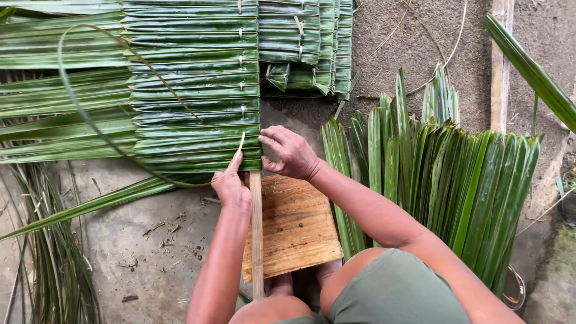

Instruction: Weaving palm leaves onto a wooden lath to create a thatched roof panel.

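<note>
seated low over a concrete floor (pixel 120 240), working at the near edge of a panel of folded palm leaves (pixel 192 90) threaded along a thin bamboo rod (pixel 256 234) that runs toward the knees. left hand (pixel 231 186) closed in a pinch on a pale sliver (pixel 241 143) (a stitching strip, apparently), held upright at the lowest fold so its tip meets the leaf edge right beside the rod. right hand (pixel 291 153) curled over the panel's near corner, fingertips pressing the last leaf down against the rod, likely to keep the fold tight while the sliver goes in; fingers bent, not wrapped around anything loose. small pale pins (pixel 241 59) marking the same line on the folds farther up, which suggests why the hands sit exactly there. a wooden board (pixel 297 231) lying under the rod's near end, seemingly as a work surface. a sheaf of unfolded leaves (pixel 456 186) fanned out just right of the forearm, within easy reach; stripped midribs (pixel 54 264) heaped at the left.
</note>
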